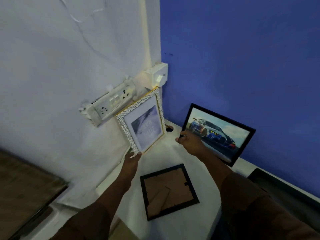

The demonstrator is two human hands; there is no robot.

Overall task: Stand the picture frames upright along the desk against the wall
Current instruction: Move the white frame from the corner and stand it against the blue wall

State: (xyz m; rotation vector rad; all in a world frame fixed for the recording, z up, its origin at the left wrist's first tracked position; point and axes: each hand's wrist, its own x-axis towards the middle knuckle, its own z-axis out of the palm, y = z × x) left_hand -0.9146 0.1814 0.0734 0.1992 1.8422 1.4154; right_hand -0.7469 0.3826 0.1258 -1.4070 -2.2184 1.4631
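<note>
A white textured frame with gold trim (144,122) stands upright in the corner, leaning on the white wall. My left hand (133,159) pinches its lower left corner. A black frame with a car picture (219,134) leans against the blue wall on the right. My right hand (189,141) grips that frame's lower left corner. A third black frame (168,191) lies face down on the white desk (173,156), its brown backing showing, between my two forearms.
A white switch and socket strip (110,104) and a switch box (158,76) are mounted on the white wall just above the white frame. A round cable hole (169,128) sits in the desk's corner. A dark wooden surface (26,187) lies at lower left.
</note>
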